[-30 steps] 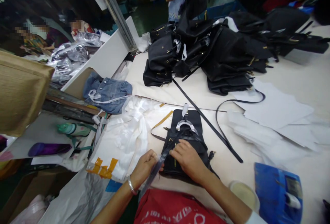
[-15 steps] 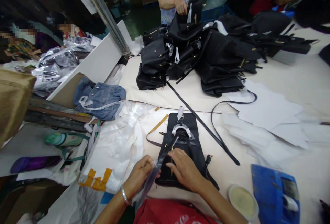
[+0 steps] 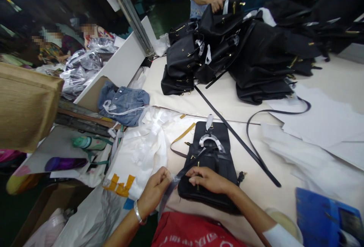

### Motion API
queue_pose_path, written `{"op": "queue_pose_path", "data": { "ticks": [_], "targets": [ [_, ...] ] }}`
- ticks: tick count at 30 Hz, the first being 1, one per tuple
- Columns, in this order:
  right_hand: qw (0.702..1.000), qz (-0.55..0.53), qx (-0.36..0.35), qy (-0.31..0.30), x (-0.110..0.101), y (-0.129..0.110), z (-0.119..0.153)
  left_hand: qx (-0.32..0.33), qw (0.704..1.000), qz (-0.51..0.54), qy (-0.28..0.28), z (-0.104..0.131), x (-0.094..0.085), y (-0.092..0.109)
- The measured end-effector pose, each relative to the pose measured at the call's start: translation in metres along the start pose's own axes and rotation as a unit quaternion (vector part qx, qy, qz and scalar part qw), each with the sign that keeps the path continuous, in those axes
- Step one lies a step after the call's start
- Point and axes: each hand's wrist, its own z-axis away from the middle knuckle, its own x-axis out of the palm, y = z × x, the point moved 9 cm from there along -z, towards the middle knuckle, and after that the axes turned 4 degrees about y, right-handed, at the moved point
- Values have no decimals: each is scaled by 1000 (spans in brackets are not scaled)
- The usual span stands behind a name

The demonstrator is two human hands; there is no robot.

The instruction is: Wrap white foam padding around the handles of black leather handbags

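Note:
A black backpack lies on the pale table in front of me, its curved handle wrapped in white. A dark strap runs from the handle towards my body, its lower part in a clear plastic sleeve. My left hand is closed in a pinch on the sleeve, left of the bag. Over the bag's front, my right hand has its fingers curled together at the strap's edge; the exact contact is partly hidden.
Black bags are piled across the table, with a person's hand behind them. A long loose strap lies right of my bag. White sheets, a blue tray, a round tub and a denim bag lie around.
My view has swung left, so everything sits further right. The fingers of my right hand were spread and are now drawn together at the strap. My left hand keeps its pinch.

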Motion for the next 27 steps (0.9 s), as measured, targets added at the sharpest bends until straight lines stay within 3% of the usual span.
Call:
{"op": "queue_pose_path", "data": {
  "ticks": [5,15,21,24,27],
  "targets": [
    [994,56,-41,82,-23,-21,-13,15,999,-25,23,1,-4,4],
    [990,88,-110,11,15,-48,-33,91,985,-145,6,-8,11,21],
    [985,156,-67,1,-9,-24,-18,82,982,-169,11,-14,4,6],
    [963,244,-99,50,-25,-26,-10,62,988,-139,16,-18,1,-2],
    [915,357,-155,102,-19,-42,-14,63,992,-106,17,-23,7,-1]
  ]
}}
